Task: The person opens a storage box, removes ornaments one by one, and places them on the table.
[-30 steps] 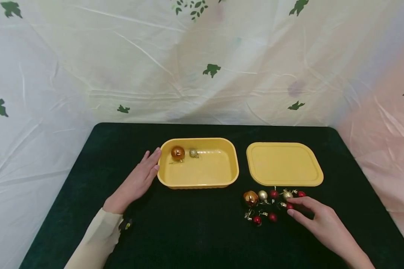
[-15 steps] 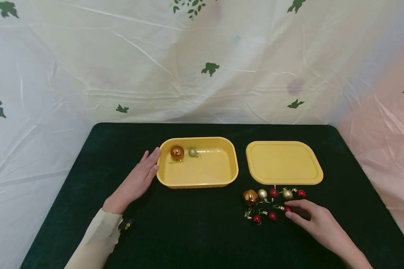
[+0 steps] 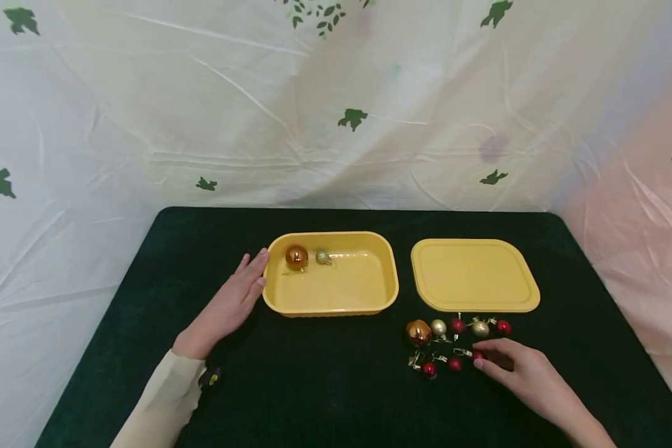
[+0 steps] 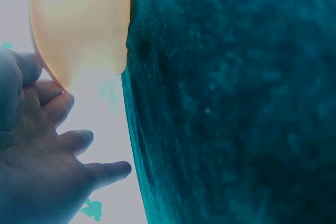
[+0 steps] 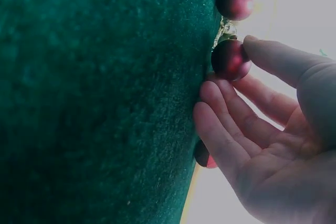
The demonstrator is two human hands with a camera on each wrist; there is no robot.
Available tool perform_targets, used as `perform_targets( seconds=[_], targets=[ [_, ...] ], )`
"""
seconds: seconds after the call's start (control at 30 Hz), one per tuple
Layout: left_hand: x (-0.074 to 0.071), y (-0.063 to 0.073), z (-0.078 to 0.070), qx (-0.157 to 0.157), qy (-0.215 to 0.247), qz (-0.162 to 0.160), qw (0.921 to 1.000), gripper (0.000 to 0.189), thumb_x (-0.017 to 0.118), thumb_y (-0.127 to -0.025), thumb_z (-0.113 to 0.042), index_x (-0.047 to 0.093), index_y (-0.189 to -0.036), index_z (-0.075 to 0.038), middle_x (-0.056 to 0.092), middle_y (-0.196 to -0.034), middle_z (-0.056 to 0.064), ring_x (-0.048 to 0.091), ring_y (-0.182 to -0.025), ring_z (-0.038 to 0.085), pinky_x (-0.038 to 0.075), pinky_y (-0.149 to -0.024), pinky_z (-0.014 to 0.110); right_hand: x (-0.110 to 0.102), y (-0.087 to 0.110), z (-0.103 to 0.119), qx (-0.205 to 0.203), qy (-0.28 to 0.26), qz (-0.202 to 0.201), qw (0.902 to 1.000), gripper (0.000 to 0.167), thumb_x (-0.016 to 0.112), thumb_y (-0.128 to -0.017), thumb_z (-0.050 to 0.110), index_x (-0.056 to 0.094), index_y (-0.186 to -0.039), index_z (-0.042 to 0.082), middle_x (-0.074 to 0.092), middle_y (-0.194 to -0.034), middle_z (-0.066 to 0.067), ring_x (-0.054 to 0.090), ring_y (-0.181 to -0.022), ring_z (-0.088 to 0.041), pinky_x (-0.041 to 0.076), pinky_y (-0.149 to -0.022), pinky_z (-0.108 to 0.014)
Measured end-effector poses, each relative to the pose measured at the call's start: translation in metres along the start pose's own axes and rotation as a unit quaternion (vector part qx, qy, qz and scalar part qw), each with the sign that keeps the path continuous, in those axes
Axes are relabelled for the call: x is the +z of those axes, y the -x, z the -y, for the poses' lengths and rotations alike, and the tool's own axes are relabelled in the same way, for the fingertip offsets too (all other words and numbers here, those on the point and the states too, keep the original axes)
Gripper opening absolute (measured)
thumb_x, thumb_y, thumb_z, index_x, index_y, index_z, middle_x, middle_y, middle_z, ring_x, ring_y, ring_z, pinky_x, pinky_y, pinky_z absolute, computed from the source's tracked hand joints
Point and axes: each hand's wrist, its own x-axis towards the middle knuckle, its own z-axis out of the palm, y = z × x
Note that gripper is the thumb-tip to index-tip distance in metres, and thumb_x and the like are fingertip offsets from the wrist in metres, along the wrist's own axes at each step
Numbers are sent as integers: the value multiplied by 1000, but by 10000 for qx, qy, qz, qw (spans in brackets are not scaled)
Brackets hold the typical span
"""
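My left hand (image 3: 229, 302) lies with straight fingers against the left end of a yellow plastic box (image 3: 330, 303). Inside the box are a shiny amber Christmas bauble (image 3: 297, 256) and a small glittery gold bauble (image 3: 322, 256). On the right, my right hand (image 3: 529, 376) pinches a small red bauble (image 5: 231, 60) between thumb and fingers, low at the dark green cloth. In the right wrist view the thumb presses its side, and its gold cap and string point away from the palm. Another red bauble (image 5: 234, 2) sits just beyond it.
A yellow lid (image 3: 476, 275) lies flat right of the box. In front of it sit several loose baubles, among them an amber one (image 3: 419, 333), gold ones (image 3: 438, 328) and red ones (image 3: 429, 369). A patterned white curtain (image 3: 347, 155) hangs behind the table.
My right hand has drawn the red bauble slightly toward me and left, away from the gold bauble beside it. The left hand and the box have stayed put.
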Motion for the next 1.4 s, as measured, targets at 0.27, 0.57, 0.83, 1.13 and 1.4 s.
perform_targets(
  seconds=[0.27,0.57,0.83,1.13,1.4],
  targets=[
    [0,0,-1,47,22,-28,10000,57,37,-115,-28,19,-166,-12,14,-173,7,6,-159,33,10,-126,61,1,0,-1,-16,-40,-12,10000,28,75,-97,36,75,-117,17,73,-107,5,67,-87,-2,56,-69,-25],
    [0,2,-1,57,37,-32,10000,57,35,-115,-30,18,-166,-11,14,-173,8,7,-159,33,10,-126,60,4,-1,-2,-181,9,-151,9997,23,76,-96,33,76,-115,21,72,-108,7,66,-89,0,57,-71,-25],
    [0,1,-1,9,15,-15,10000,57,35,-115,-30,18,-166,-12,14,-173,8,7,-159,32,10,-126,59,4,-2,-2,-57,-41,-65,10000,29,76,-95,35,75,-118,17,71,-107,5,66,-89,-2,57,-72,-25],
    [1,1,0,4,15,-30,10000,58,35,-115,-31,18,-167,-13,14,-173,8,6,-159,33,11,-126,60,3,-3,-2,219,-98,140,9996,41,75,-96,40,72,-123,9,71,-104,4,68,-90,-8,57,-73,-24],
    [1,1,-2,-26,40,-12,10000,58,35,-115,-32,18,-166,-12,14,-173,8,6,-159,33,11,-126,60,1,1,0,373,-227,151,9989,45,73,-97,42,70,-125,6,72,-111,-1,70,-93,-12,59,-75,-27]
  ],
)
